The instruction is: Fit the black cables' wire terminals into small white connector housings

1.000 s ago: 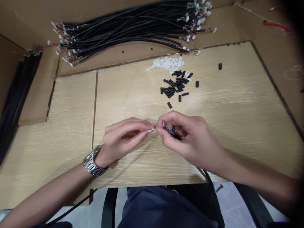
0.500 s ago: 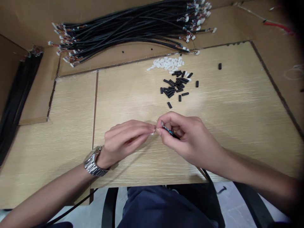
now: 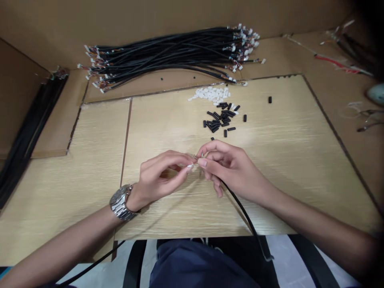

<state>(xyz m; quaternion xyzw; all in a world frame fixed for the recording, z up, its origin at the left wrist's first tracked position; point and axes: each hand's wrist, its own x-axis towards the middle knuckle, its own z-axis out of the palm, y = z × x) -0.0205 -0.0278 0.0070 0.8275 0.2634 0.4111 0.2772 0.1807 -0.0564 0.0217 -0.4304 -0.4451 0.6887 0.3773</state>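
My left hand (image 3: 165, 174), with a metal watch (image 3: 121, 202) at the wrist, pinches a small white connector (image 3: 190, 165) between thumb and fingertips. Facing it, fingertips almost touching, my right hand (image 3: 228, 162) is closed on the thin wires at the end of a black cable (image 3: 244, 214). The cable runs down from under this hand over the table's front edge. Beyond the hands lie several black sleeves (image 3: 216, 124) in a loose heap, with a pile of white connectors (image 3: 210, 94) just behind them.
A large bundle of black cables (image 3: 168, 50) with white-tipped ends lies along the back. Another dark bundle (image 3: 36, 120) is at the left by the cardboard wall. Red and dark wires (image 3: 333, 62) lie at the right. Another black cable (image 3: 96, 262) hangs at the lower left.
The view has shifted, so the back bundle appears lower. My right hand has turned, its lower fingers have spread downward, and more of the black cable shows. The white connector is more visible at my left fingertips.
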